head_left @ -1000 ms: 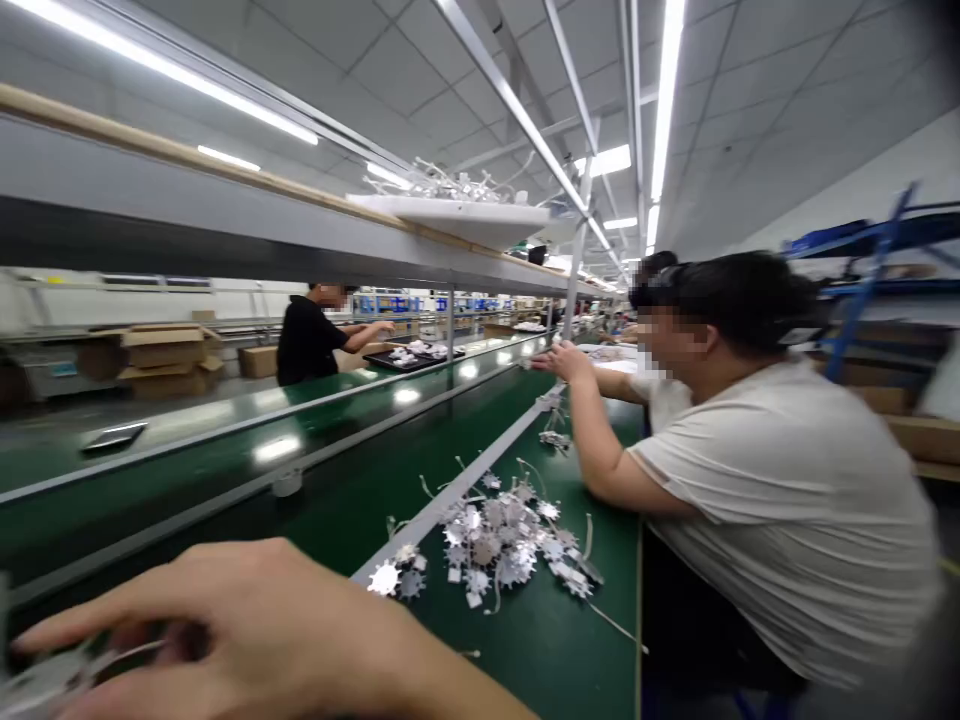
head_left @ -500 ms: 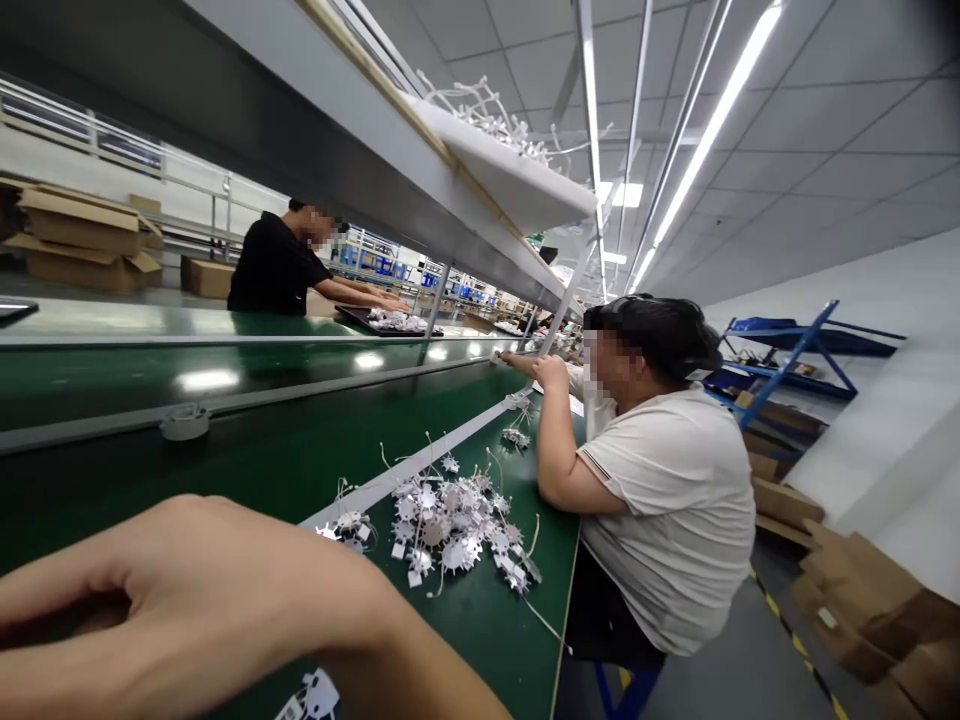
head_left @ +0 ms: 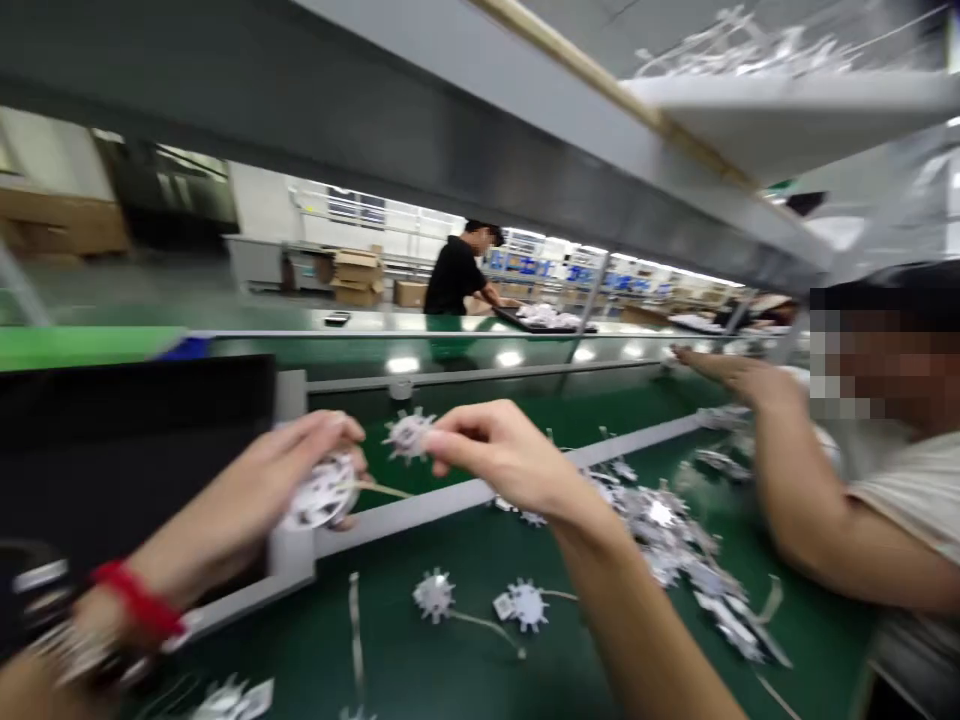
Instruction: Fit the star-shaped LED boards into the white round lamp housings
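Note:
My left hand, with a red band at the wrist, has its fingers wrapped round a round white slotted part. A pale wire runs rightward from that part. Between thumb and fingers, my right hand pinches a silvery star-shaped piece, held up just right of the round part without touching it. Below lie two loose star-shaped pieces with wires, one nearer the left and one with a small white tag. A pile of similar pieces spreads beyond my right forearm.
A grey rail crosses the green bench. At left stands a black box or screen. A co-worker's forearm rests on the bench at right. An overhead shelf spans the top. Another person works across the line.
The view has turned left. My left hand has come into view with the round part. My right hand, earlier low and close, now shows pinching a star-shaped piece.

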Motion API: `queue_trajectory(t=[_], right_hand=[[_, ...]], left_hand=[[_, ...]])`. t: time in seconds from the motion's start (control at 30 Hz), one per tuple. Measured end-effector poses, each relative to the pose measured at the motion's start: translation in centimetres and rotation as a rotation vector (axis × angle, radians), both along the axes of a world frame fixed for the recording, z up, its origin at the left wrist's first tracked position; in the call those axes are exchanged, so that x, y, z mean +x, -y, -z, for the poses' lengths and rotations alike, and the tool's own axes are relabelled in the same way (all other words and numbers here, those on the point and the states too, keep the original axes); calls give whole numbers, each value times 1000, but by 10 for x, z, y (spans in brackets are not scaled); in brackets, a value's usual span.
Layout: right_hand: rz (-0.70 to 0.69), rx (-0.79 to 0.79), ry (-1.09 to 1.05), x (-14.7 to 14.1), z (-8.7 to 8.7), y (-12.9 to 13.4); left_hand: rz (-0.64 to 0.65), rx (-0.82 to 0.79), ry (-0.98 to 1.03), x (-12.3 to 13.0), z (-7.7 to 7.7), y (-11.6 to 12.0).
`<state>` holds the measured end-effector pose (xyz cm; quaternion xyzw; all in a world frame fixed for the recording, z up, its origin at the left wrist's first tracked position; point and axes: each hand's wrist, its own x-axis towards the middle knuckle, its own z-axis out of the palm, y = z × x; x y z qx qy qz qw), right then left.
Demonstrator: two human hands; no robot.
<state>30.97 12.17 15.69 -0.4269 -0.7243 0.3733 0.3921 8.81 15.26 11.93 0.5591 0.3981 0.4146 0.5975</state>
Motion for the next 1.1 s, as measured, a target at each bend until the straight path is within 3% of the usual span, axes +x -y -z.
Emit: queue_trajectory(t=[0.13, 0.37, 0.5, 0.67, 0.77, 0.9, 1.1], right_hand=[[18, -21, 42, -3, 4, -2], [21, -104, 4, -18, 13, -4], [22, -112, -31, -21, 19, -7], [47, -94, -119, -17, 25, -13], [42, -82, -115, -17, 26, -14], [28, -97, -84, -19, 26, -14], [27, -79, 38, -19, 25, -12]], left_hand=[[-103, -133, -6, -17, -6, 0], [-66, -185, 105, -19, -6, -6], [-95, -251, 249, -19, -1, -11], [-235, -333, 525, -12, 10, -31], [-280, -361, 593, -9, 16, -38], [-205, -358, 554, -5, 19, -32], [-71, -169, 354, -3, 16, -14]])
